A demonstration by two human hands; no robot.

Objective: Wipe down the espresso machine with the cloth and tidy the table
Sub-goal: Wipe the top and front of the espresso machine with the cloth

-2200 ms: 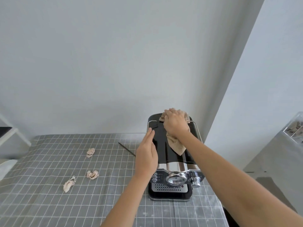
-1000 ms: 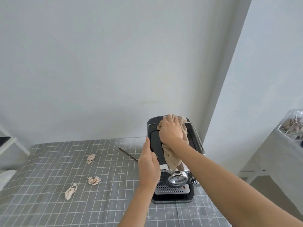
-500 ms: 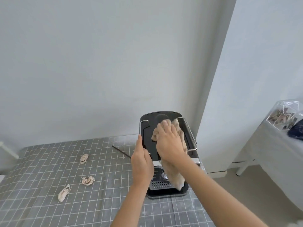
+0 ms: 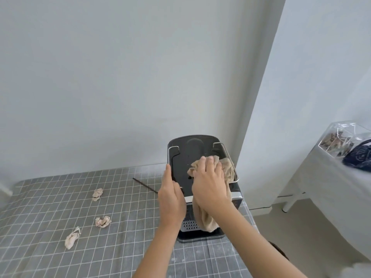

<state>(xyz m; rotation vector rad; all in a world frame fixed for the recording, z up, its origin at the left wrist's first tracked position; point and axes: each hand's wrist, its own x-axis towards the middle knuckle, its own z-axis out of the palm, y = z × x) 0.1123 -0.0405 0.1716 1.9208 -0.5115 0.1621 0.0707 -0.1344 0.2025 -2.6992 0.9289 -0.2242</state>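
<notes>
A black espresso machine (image 4: 190,153) with a chrome rail stands at the right end of the table (image 4: 40,207), close to the wall. My right hand (image 4: 208,183) presses a beige cloth (image 4: 224,167) flat on the machine's top, near its front right. One end of the cloth hangs down over the machine's front. My left hand (image 4: 170,199) lies flat against the machine's left side, fingers straight. Three crumpled paper scraps (image 4: 103,221) (image 4: 97,194) (image 4: 72,237) lie on the grey checked tablecloth at the left.
A thin dark stick (image 4: 144,186) lies on the table just left of the machine. A wall corner stands right behind the machine. At the right, across a strip of floor, another covered table carries a clear box (image 4: 341,141) and a dark blue item (image 4: 359,155).
My right hand has slid the cloth from the back of the machine's top towards its front right. The left hand stayed on the left side. The view shifted to the right.
</notes>
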